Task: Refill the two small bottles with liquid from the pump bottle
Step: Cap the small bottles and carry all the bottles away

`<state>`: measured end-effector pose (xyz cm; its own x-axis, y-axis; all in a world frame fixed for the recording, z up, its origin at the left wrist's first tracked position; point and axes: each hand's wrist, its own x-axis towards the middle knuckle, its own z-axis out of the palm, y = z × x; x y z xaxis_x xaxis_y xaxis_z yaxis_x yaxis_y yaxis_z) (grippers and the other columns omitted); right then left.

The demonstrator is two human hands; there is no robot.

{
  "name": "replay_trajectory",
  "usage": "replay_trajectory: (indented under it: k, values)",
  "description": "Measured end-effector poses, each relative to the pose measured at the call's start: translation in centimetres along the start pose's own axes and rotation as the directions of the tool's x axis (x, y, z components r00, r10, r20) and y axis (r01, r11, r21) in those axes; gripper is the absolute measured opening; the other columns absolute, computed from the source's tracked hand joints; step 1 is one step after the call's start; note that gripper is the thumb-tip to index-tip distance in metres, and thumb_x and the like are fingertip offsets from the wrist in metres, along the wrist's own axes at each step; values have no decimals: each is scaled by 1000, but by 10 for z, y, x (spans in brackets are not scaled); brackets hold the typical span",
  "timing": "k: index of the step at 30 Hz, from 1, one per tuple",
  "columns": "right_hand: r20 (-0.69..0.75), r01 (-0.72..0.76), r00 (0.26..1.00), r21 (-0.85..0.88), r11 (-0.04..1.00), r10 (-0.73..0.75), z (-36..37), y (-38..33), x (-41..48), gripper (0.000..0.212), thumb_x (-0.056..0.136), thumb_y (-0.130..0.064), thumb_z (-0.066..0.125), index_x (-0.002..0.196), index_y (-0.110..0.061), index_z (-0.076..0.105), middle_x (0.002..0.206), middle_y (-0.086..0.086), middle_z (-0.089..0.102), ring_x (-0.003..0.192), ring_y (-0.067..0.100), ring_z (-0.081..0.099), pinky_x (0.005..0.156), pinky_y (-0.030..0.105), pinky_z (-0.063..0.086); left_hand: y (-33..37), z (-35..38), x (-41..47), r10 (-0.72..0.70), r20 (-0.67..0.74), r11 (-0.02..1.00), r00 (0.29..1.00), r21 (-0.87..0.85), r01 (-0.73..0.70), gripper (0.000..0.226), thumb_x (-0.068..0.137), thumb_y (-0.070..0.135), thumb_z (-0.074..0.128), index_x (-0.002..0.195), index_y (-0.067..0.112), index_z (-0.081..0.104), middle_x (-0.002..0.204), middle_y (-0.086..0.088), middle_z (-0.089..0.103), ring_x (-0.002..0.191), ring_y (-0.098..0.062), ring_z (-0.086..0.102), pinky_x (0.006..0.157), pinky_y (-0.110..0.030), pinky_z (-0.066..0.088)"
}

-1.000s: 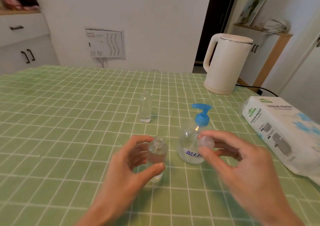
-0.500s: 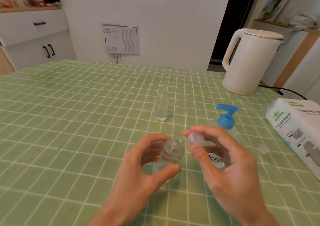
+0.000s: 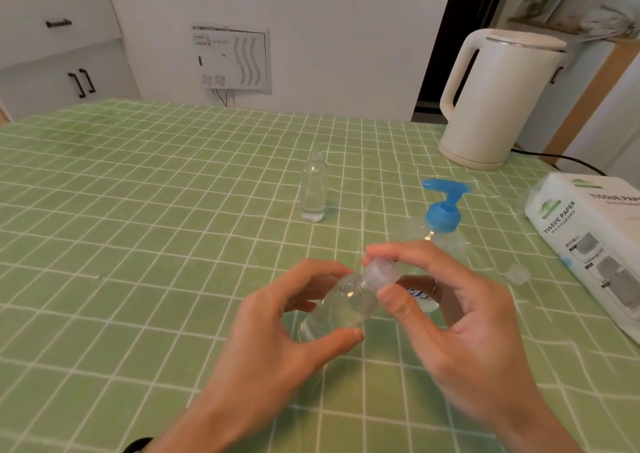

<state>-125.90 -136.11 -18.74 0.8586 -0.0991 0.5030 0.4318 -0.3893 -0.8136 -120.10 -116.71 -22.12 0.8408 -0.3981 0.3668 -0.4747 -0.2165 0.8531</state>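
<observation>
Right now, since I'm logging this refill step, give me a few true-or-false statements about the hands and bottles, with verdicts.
1. The left hand holds a small bottle. True.
2. The right hand grips the pump bottle. False: it pinches a cap at the held bottle's neck.
3. The other small bottle lies on its side. False: it stands upright.
4. The kettle stands at the far right of the table. True.

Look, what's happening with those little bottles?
A person is working at a green checked table. The left hand grips a small clear bottle, tilted, with liquid inside, while the right hand pinches a clear cap at its mouth. The blue-topped pump bottle stands just behind the hands, the second small bottle farther back, and another cap lies near the tissue paper pack.
</observation>
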Motion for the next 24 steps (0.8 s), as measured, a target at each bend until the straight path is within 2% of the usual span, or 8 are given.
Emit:
replay_trajectory:
  k: [4, 6, 8, 11, 13, 16, 20, 24]
  values:
    - [58, 11, 998, -79, 997, -7, 0, -1, 0, 28, 94, -20, 76, 119, -32, 75, 117, -15, 76, 113, 17, 72, 91, 21, 56, 1, 0, 0, 1, 15, 1000, 1000, 0, -1, 50, 73, 41, 86, 119, 46, 67, 113, 21, 77, 109, -9, 73, 94, -32, 54]
    - [18, -43, 999, -115, 992, 45, 1, -2, 0, 25, 86, -40, 81, 110, -40, 73, 113, -20, 75, 109, 11, 71, 89, 18, 53, 1, 0, 0, 1, 21, 1000, 1000, -1, -1, 50, 73, 41, 85, 120, 45, 67, 114, 21, 77, 109, -8, 73, 92, -28, 56]
    - [-6, -96, 995, -95, 991, 96, 0, -4, -1, 36, 78, -52, 81, 110, -41, 68, 115, -20, 74, 113, 10, 69, 89, 19, 53, 0, 0, 0, -1, 20, 1000, 1000, -15, 2, 50, 74, 39, 85, 120, 43, 67, 114, 19, 77, 109, -9, 74, 92, -26, 56]
    - [27, -31, 999, -16, 999, 32, -2, -7, -1, 48, 87, -30, 81, 129, -35, 61, 128, -14, 73, 126, 15, 67, 93, 25, 56, 0, 0, 1, -6, 12, 999, 1000, -33, 7, 49, 73, 39, 86, 119, 43, 68, 114, 17, 78, 109, -13, 74, 93, -31, 56]
    - [-2, 6, 1000, -55, 998, -6, -2, -7, -1, 48, 90, -18, 78, 131, -34, 60, 123, -13, 75, 124, 16, 68, 94, 23, 56, 0, 0, 1, -11, 19, 999, 1000, -31, 12, 50, 73, 38, 86, 120, 42, 68, 114, 18, 77, 109, -12, 74, 94, -32, 55]
    - [-36, -42, 999, -58, 997, 40, -1, -8, -1, 47, 85, -34, 81, 126, -41, 61, 111, -11, 72, 116, 17, 69, 93, 19, 55, 0, 0, 0, -6, 24, 1000, 1000, -19, 6, 50, 73, 38, 86, 119, 42, 68, 112, 21, 77, 107, -6, 74, 92, -21, 55]
    - [9, -7, 1000, -50, 999, 7, -2, -8, -3, 49, 90, -21, 77, 133, -37, 60, 121, -12, 73, 125, 16, 67, 94, 20, 55, 1, 1, 0, -11, 36, 1000, 999, -25, 12, 51, 73, 33, 88, 119, 40, 69, 112, 19, 78, 107, -8, 74, 92, -18, 53]
    - [-1, -36, 999, -42, 998, 36, -1, -9, -3, 46, 87, -35, 78, 130, -40, 62, 116, -9, 71, 122, 18, 67, 95, 22, 56, 2, 0, -1, -7, 39, 1000, 999, -21, 8, 51, 73, 35, 88, 120, 40, 68, 113, 21, 77, 107, -6, 74, 91, -16, 53]
